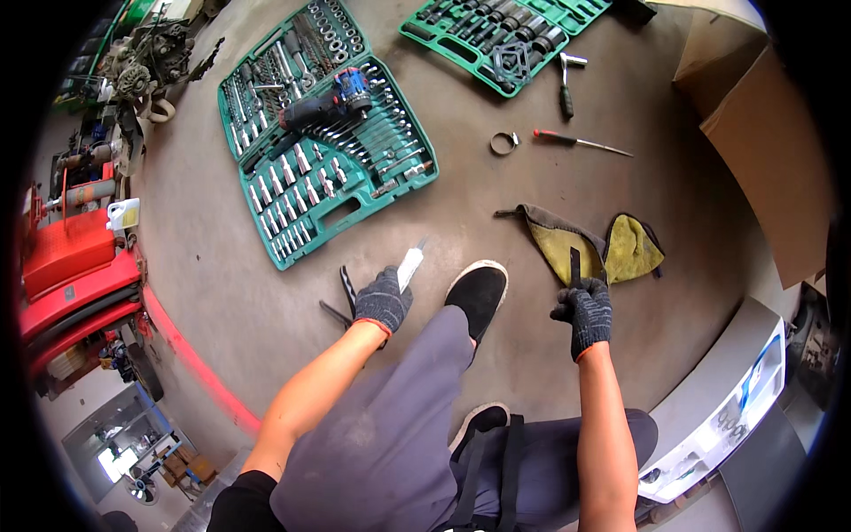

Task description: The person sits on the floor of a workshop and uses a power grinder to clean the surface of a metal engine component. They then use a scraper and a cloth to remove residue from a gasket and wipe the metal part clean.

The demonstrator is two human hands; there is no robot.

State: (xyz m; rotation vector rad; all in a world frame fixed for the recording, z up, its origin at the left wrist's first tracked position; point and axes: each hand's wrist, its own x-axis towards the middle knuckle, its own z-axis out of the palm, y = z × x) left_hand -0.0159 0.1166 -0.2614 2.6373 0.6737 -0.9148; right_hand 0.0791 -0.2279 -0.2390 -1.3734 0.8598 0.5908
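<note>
My left hand [384, 300], in a dark grey knitted glove, grips a white tube [410, 267] whose narrow clear nozzle points away from me. A black-handled tool [347, 292], its kind unclear, lies on the floor beside and partly behind that hand. My right hand [588, 312], gloved alike, is closed around a flat black strip-like tool [575, 265] that stands up from the fingers. Beyond it a yellow and grey cloth [553, 247] lies crumpled on the floor. Farther off are a metal hose clamp [503, 143] and a red and black screwdriver [565, 139].
A green socket set case [352, 223] lies unfolded at the front left, a cordless impact driver [332, 100] on it. Another socket case [459, 60] and a ratchet [565, 90] are beyond. A cardboard box [764, 153] and a white tray [718, 425] stand right.
</note>
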